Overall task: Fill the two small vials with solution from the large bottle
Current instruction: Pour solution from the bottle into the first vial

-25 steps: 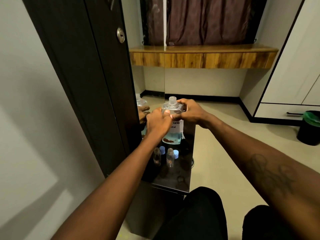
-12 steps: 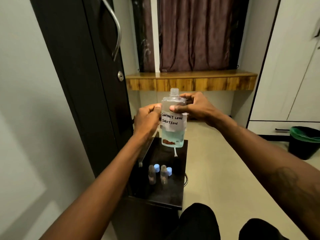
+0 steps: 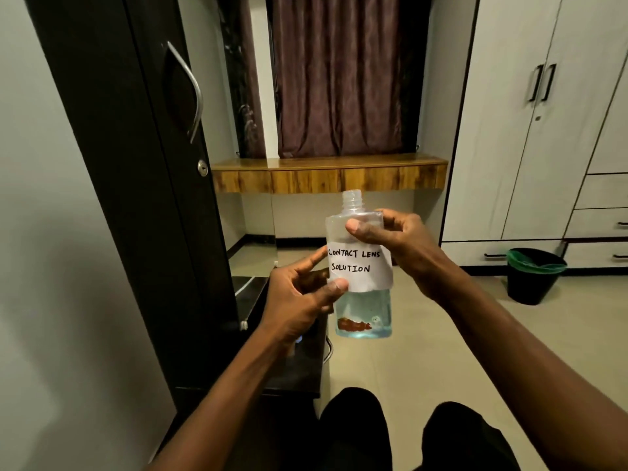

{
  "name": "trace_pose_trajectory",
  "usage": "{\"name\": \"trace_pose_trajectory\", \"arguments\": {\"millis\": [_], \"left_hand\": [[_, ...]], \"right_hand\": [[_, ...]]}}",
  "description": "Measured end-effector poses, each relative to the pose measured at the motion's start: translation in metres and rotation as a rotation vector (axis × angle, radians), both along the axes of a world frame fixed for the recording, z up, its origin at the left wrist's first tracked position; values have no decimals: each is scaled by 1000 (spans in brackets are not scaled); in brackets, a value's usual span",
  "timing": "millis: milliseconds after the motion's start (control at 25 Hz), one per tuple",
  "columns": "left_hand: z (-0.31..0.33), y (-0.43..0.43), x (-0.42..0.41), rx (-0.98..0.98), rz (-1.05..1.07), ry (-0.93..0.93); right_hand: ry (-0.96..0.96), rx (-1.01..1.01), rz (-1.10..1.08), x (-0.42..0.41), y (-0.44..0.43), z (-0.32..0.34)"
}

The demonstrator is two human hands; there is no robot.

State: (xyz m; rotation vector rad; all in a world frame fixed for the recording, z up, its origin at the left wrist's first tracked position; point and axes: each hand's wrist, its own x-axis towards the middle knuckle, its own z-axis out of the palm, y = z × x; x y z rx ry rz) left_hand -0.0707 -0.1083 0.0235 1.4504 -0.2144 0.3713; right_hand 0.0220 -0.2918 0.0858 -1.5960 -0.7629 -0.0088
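Note:
I hold the large clear bottle [image 3: 360, 266] upright in the air in front of me, above the small black table [image 3: 306, 368]. Its threaded neck has no cap, and pale blue liquid fills its bottom third. A white paper label reads "CONTACT LENS SOLUTION". My right hand [image 3: 401, 246] grips the bottle's shoulder, thumb across the front. My left hand [image 3: 302, 294] pinches the bottle's left side at the lower edge of the label. The two small vials are hidden behind my left hand and forearm; only a speck of blue [image 3: 299, 338] shows there.
A tall dark wardrobe door [image 3: 142, 164] with a metal handle stands close on the left. A wooden ledge [image 3: 326, 175] and a curtain are ahead, white cupboards to the right. A black bin [image 3: 535, 277] with a green liner stands on the tiled floor. My knees are at the bottom.
Both hands have lifted the bottle off the table to chest height. My view has tilted upward, and the vials and blue caps have slipped behind my left hand.

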Motion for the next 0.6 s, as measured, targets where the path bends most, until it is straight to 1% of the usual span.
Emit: {"name": "trace_pose_trajectory", "arguments": {"millis": [160,320,360,400,440,520,560,600], "left_hand": [[-12,-10,-2,11,-1,7],[-19,-11,-5,52,-53,3],[-22,-7,-5,69,-44,11],[-27,-1,-6,95,12,23],[-34,8,-6,154,157,43],[-59,29,-8,406,632,102],[-72,37,-11,498,823,133],[-84,42,-12,539,920,151]], "right_hand": [[35,-4,-4,-10,-7,-18],[-2,10,-73,-14,-8,-29],[-16,13,-96,-16,-10,-31],[-22,18,-114,-17,-13,-33],[-23,25,-128,-17,-16,-36],[-19,42,-150,-17,-22,-40],[-19,49,-158,-18,-24,-42],[-21,54,-168,-18,-25,-43]]}}
